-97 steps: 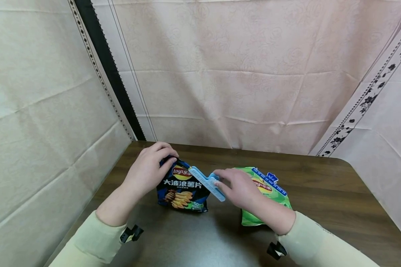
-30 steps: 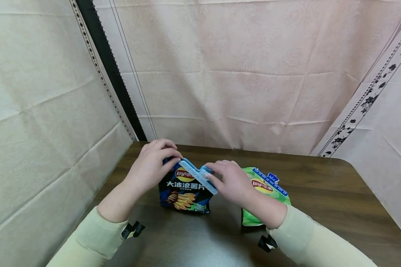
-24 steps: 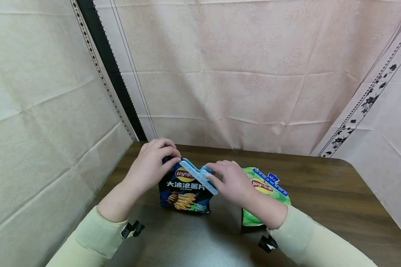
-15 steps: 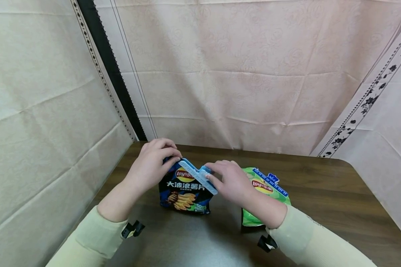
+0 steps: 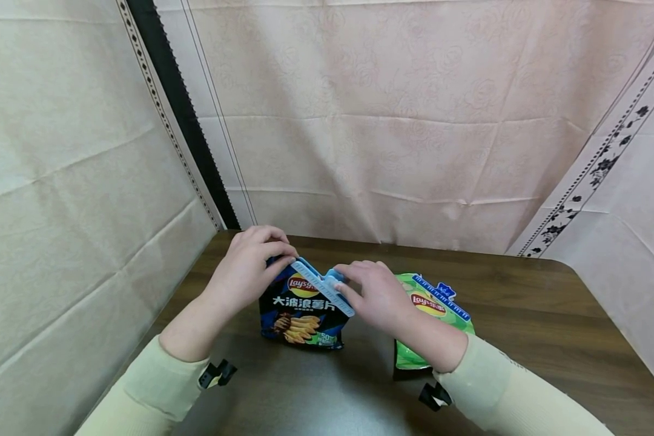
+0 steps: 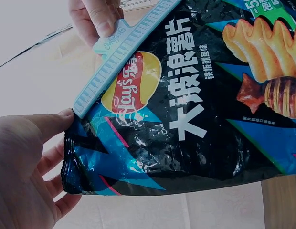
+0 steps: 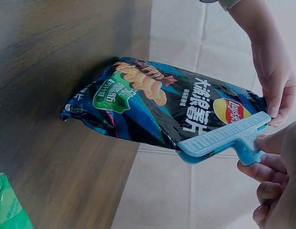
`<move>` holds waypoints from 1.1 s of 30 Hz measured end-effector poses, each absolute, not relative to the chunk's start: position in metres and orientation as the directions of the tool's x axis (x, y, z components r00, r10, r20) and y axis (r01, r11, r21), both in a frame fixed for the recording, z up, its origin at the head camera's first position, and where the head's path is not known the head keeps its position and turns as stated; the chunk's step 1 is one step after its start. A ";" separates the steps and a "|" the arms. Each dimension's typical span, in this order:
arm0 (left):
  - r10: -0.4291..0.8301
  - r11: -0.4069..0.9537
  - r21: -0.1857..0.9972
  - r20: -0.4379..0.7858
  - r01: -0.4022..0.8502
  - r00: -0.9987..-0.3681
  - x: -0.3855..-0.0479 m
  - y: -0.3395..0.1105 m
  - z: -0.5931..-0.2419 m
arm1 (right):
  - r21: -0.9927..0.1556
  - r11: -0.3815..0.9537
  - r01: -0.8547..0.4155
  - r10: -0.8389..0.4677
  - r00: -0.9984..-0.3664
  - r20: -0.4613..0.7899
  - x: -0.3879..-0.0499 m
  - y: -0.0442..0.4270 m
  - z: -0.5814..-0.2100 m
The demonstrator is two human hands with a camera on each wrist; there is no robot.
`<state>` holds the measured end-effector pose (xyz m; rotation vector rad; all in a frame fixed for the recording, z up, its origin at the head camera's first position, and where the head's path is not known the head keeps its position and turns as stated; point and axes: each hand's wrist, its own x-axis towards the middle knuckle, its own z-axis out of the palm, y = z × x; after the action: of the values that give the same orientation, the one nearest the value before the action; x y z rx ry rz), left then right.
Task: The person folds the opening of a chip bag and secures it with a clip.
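A black and blue Lay's chip bag (image 5: 297,315) stands on the table, its printed front toward me. My left hand (image 5: 240,275) pinches the bag's upper left corner; in the left wrist view the thumb (image 6: 45,124) also meets the end of the clip. A light blue bag clip (image 5: 321,286) lies slantwise over the bag's top right part. My right hand (image 5: 378,297) grips its handle between thumb and fingers. In the right wrist view the clip's two bars (image 7: 224,136) run along the bag's top, slightly apart at the lower end.
A green Lay's bag (image 5: 409,357) stands to the right, partly behind my right forearm. A dark blue clip (image 5: 441,297) spans its slanted top. The brown wooden table (image 5: 539,321) ends at pale cloth hangings (image 5: 387,151) behind and at both sides.
Since the oldest frame, my right hand has moved the light blue clip left and up, farther over the black bag's top. Over the last second hardly anything has moved.
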<state>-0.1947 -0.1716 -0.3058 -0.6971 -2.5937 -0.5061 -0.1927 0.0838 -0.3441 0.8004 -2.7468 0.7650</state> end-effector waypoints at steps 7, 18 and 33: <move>0.398 0.809 0.226 0.469 0.542 -0.788 -0.195 -0.172 -0.306 | -0.423 0.722 -0.548 -0.454 -0.836 0.308 -0.193 0.083 -0.344; 0.398 0.811 0.228 0.462 0.539 -0.793 -0.194 -0.172 -0.306 | -0.412 0.727 -0.549 -0.461 -0.835 0.300 -0.193 0.083 -0.344; 0.385 0.807 0.250 0.464 0.535 -0.798 -0.195 -0.171 -0.308 | -0.516 0.687 -0.511 -0.455 -0.857 0.241 -0.196 0.084 -0.345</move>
<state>-0.1955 -0.1711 -0.3080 -0.6917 -2.5980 -0.5254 -0.1960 0.0839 -0.3446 0.8032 -2.7987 0.8999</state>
